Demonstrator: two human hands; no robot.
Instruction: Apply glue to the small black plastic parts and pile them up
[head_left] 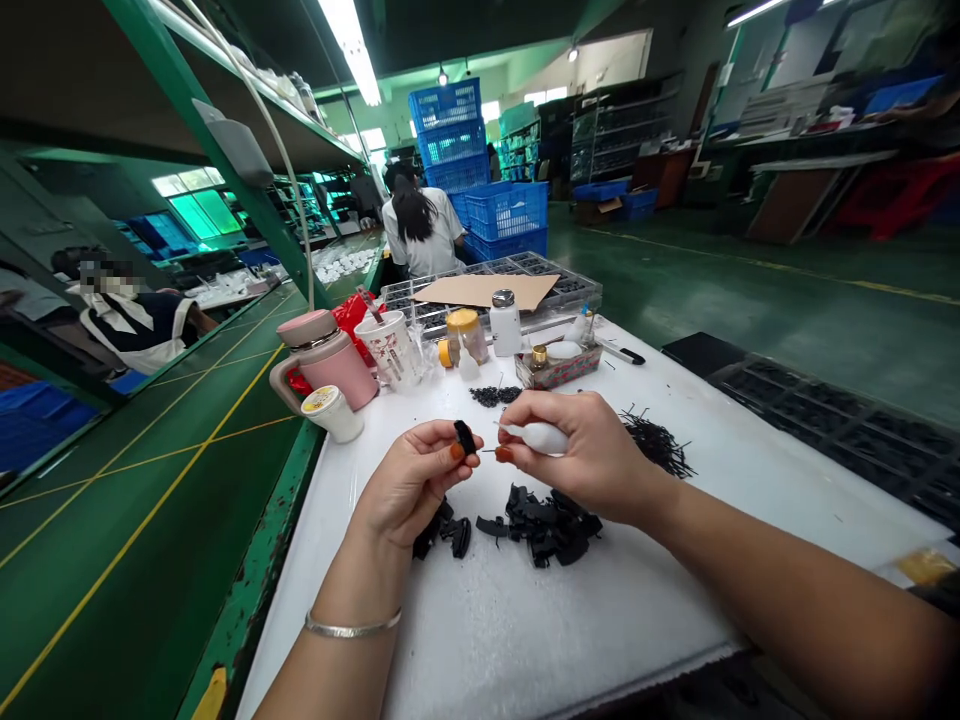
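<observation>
The left hand [411, 478] was found closed in a pinch, thumb and fingers on a small black part [465, 437] raised above the white worktop [465, 640]. The right hand [592, 452] was curled around a white squeeze bottle [547, 438], its thin nozzle directed towards the black part, with a gap noted between them. A thin dark pin [489, 450] projected from the right fingertips towards the left hand.

Below the hands lay a heap of black parts [551, 525], with a smaller cluster [459, 537] beside the left wrist. Beyond the right wrist lay a pile of black pins [656, 445]; a patch of small black pieces [491, 396] lay farther back. A pink mug [345, 375], a patterned cup [386, 350] and a shallow box [559, 372] stood towards the rear. A co-worker in a white top [427, 235] sat beyond, back to the camera
</observation>
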